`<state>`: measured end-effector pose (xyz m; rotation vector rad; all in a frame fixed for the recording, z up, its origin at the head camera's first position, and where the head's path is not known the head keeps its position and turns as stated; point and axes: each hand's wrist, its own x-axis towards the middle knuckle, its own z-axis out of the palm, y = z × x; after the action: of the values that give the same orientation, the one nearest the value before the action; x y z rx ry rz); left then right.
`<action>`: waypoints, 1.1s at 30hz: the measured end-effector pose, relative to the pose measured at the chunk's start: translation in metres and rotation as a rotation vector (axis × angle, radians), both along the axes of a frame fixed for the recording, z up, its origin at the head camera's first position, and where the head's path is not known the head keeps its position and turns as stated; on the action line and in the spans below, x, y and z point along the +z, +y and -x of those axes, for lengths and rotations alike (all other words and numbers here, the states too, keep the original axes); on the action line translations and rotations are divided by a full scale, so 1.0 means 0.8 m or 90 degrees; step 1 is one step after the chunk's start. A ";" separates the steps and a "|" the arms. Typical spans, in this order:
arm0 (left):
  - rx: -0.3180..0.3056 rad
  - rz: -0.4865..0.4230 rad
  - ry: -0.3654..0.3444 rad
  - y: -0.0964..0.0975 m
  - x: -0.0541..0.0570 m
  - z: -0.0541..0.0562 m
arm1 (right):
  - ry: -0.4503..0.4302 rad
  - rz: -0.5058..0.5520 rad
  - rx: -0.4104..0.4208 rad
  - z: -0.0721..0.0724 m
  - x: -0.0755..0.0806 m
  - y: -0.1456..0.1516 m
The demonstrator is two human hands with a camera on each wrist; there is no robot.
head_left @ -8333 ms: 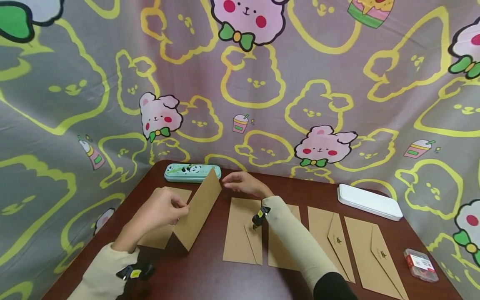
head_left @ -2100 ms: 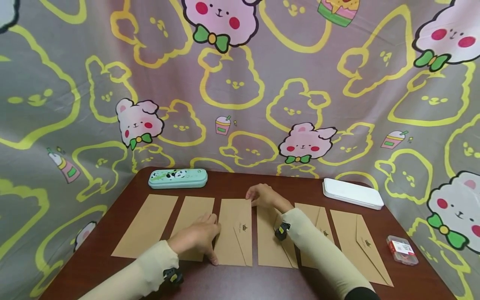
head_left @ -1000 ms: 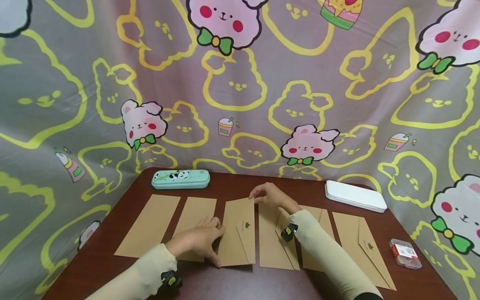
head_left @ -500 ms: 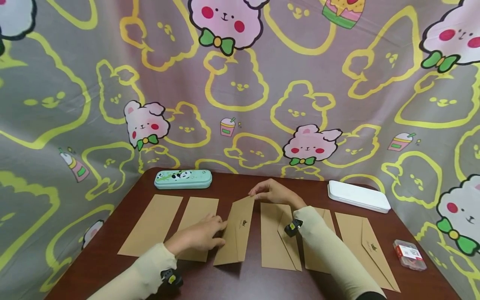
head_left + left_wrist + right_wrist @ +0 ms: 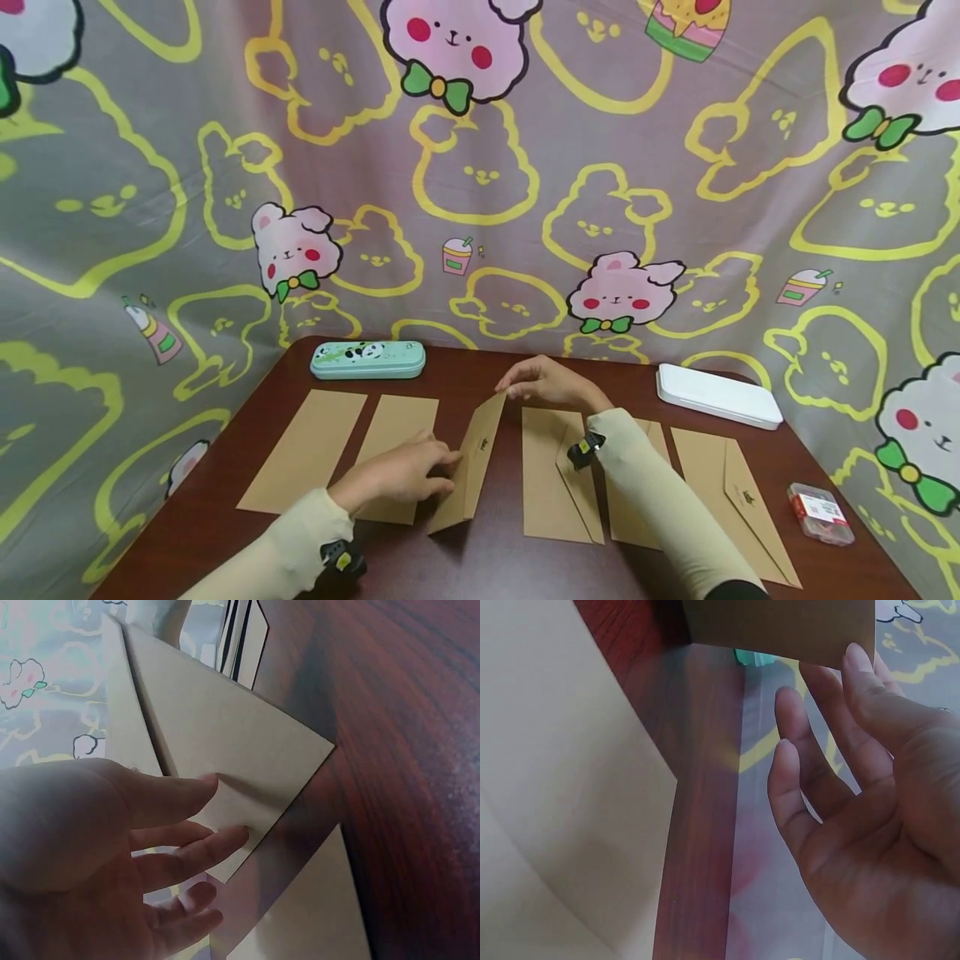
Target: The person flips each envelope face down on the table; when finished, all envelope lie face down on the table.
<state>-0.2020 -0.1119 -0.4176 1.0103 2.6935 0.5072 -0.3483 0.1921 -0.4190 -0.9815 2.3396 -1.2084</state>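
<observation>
A brown kraft-paper envelope (image 5: 482, 450) with a small dark crown print stands tilted on its left long edge in the middle of the row. My right hand (image 5: 549, 383) pinches its far upper corner between thumb and fingers; the right wrist view shows the thumb on the paper (image 5: 780, 630). On the left side, my left hand (image 5: 401, 473) touches the envelope with straight, spread fingers. In the left wrist view, thumb and fingertips rest against the envelope's face (image 5: 225, 727). Under the left hand lies a plain-side-up envelope (image 5: 397, 417), partly hidden.
Another plain envelope (image 5: 303, 450) lies at the far left. To the right lie flap-side-up envelopes (image 5: 547, 475), (image 5: 738, 500), one partly covered by the right sleeve. A mint panda pencil case (image 5: 367, 360), a white case (image 5: 718, 396) and a small clear box (image 5: 821, 514) stand around them.
Earlier my hands tilted an envelope further left, which then came to lie flat. Since then my right hand has lifted the middle envelope's right side from flat to steeply tilted, while the left stays beside it.
</observation>
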 end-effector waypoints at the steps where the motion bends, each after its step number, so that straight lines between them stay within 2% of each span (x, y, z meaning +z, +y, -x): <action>1: -0.005 -0.003 0.001 0.000 -0.001 0.001 | -0.005 0.004 0.000 0.000 0.000 0.000; 6: -0.007 -0.024 -0.009 0.000 -0.005 0.004 | -0.037 0.023 0.009 0.002 0.003 -0.001; 13: 0.000 -0.054 -0.019 -0.007 -0.005 0.009 | -0.050 0.009 0.036 0.005 0.009 -0.003; 16: 0.015 -0.091 -0.026 -0.008 0.001 0.012 | -0.057 0.007 0.039 0.008 0.012 -0.003; 21: 0.065 -0.159 -0.014 -0.010 0.012 0.019 | -0.062 0.002 0.043 0.012 0.014 -0.005; 24: 0.072 -0.200 -0.007 -0.011 0.019 0.020 | -0.072 0.000 0.040 0.014 0.015 -0.006; 28: 0.076 -0.235 -0.011 -0.010 0.031 0.015 | -0.086 0.005 0.039 0.017 0.017 -0.006; 33: 0.092 -0.233 -0.018 -0.003 0.045 0.001 | -0.092 0.003 0.044 0.018 0.019 -0.008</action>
<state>-0.2026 -0.1146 -0.3819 0.8825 2.7182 1.0646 -0.3624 0.1860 -0.4038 -0.9347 2.1752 -1.2162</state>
